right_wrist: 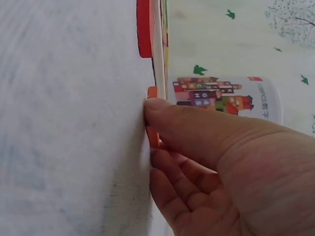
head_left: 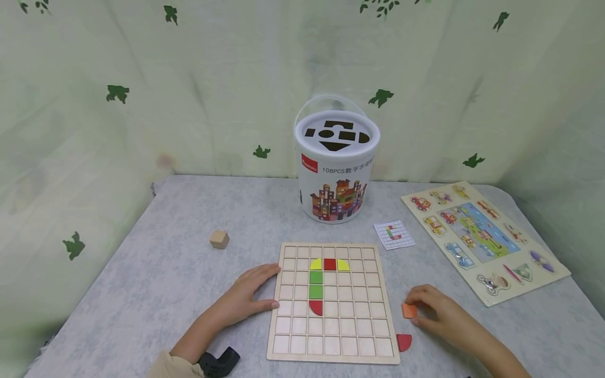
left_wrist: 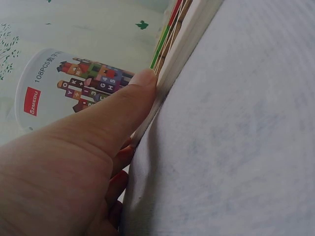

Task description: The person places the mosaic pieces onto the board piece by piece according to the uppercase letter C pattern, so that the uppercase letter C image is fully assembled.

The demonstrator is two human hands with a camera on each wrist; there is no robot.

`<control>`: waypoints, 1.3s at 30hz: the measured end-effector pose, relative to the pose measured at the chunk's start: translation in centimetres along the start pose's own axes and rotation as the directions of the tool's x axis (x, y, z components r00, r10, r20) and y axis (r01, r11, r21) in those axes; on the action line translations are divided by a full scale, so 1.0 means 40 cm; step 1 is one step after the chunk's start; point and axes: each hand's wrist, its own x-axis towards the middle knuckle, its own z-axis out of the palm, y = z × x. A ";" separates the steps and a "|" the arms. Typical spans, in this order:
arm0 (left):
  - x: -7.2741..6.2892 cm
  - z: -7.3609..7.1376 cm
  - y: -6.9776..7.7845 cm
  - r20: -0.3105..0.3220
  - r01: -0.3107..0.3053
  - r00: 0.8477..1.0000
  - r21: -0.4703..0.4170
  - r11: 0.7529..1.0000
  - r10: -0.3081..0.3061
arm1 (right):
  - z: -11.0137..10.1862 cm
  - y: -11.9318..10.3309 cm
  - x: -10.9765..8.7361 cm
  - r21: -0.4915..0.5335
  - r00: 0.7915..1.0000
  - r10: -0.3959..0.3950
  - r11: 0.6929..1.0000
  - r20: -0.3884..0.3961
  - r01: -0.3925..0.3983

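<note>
A wooden grid board (head_left: 340, 344) lies flat, holding two yellow quarter-round tiles, a red square tile (head_left: 330, 264), two green square tiles (head_left: 315, 292) and a red quarter-round tile (head_left: 315, 307). My left hand (head_left: 243, 296) rests against the board's left edge, fingers extended; the left wrist view shows its thumb (left_wrist: 133, 98) at the board's side. To the right of the board, my right hand (head_left: 437, 310) pinches an orange square tile (head_left: 408, 311) between thumb and fingers, close over the table. Another red quarter-round tile (head_left: 404, 342) lies beside the board's lower right edge.
A white lidded bucket (head_left: 335, 168) stands behind the board. A small pattern card (head_left: 394, 234) lies at the back right, near a wooden picture puzzle (head_left: 487, 236). A plain wooden cube (head_left: 219, 239) sits at the left. Something black and curved (head_left: 219, 362) is beside my left wrist.
</note>
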 end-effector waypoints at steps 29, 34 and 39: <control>0.001 0.001 -0.003 -0.002 -0.005 1.000 0.010 1.000 0.005 | 0.103 -0.209 0.113 0.203 0.983 -0.180 0.962 -0.043 0.185; 0.001 0.000 -0.002 -0.003 -0.009 1.000 0.006 1.000 0.009 | 0.141 -0.206 0.140 0.192 0.991 -0.132 0.973 0.023 0.125; 0.001 0.000 -0.001 -0.002 -0.011 1.000 0.007 1.000 0.011 | 0.163 -0.196 0.157 0.152 0.989 -0.144 0.978 0.008 0.142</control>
